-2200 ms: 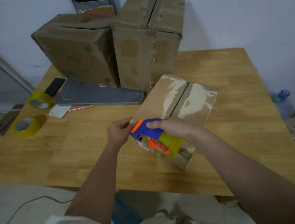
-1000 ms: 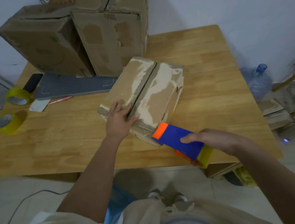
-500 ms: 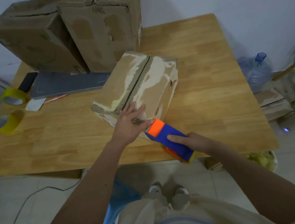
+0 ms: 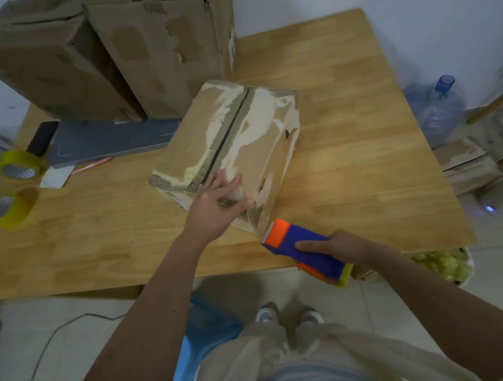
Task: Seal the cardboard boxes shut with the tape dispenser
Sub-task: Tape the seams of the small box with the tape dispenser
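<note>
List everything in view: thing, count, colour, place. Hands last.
small cardboard box: 1, brown, table middle
large cardboard boxes: 2, brown, table's far left
tape rolls: 2, yellow, left edge
grey board: 1, before large boxes
phone: 1, black, beside board
table: 1, wooden
water bottle: 1, blue cap, floor right
tape dispenser: 1, blue and orange, near table edge
left hand: pressing small box's near end
right hand: gripping dispenser

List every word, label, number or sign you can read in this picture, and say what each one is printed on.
None can be read with certainty.
Small brown cardboard box under the left hand: dark and reddish side marks, too blurred.
Tall brown cardboard box: dark stamp near its top edge, illegible.
Blue-and-orange tape dispenser: no text visible.
</note>
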